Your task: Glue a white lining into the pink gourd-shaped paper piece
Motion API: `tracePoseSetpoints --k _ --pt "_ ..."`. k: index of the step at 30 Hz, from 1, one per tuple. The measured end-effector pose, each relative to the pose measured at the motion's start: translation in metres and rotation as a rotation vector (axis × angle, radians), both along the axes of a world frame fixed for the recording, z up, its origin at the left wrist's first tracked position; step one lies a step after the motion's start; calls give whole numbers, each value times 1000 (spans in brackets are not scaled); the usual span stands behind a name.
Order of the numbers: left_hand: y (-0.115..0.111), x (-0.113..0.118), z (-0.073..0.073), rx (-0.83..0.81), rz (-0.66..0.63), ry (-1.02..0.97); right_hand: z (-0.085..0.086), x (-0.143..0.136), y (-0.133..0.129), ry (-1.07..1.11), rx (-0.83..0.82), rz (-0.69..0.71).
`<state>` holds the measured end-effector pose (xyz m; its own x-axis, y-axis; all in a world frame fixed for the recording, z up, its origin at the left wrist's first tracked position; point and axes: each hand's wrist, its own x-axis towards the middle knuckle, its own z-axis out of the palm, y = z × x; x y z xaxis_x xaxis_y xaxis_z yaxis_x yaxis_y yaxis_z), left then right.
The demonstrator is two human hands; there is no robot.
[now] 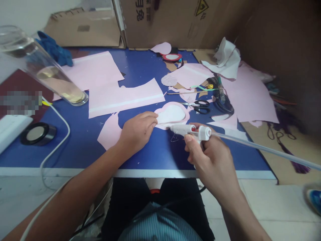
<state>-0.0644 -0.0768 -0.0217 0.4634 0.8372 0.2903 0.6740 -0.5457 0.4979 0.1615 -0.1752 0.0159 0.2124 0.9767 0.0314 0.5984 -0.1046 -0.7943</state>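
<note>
Glue gun (181, 129) points left, long axis crosswise.

Dim, hazy light casts a soft shadow (181, 152) beside the right hand (213, 154).

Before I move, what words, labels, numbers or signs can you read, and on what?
"兔", apparently, on the cardboard box; the character above is unclear.
Yellow triangular warning sign, same box; pictogram resembles a flame.
Smaller box print: too blurred.
Pixelated patch, left: unreadable.
Hot-glue gun: no readable text.
</note>
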Motion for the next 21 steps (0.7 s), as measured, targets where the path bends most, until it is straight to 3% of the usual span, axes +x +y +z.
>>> tracePoseSetpoints --k 21 --pt "0 0 1 13 2 11 1 5 -1 -19 21 -23"
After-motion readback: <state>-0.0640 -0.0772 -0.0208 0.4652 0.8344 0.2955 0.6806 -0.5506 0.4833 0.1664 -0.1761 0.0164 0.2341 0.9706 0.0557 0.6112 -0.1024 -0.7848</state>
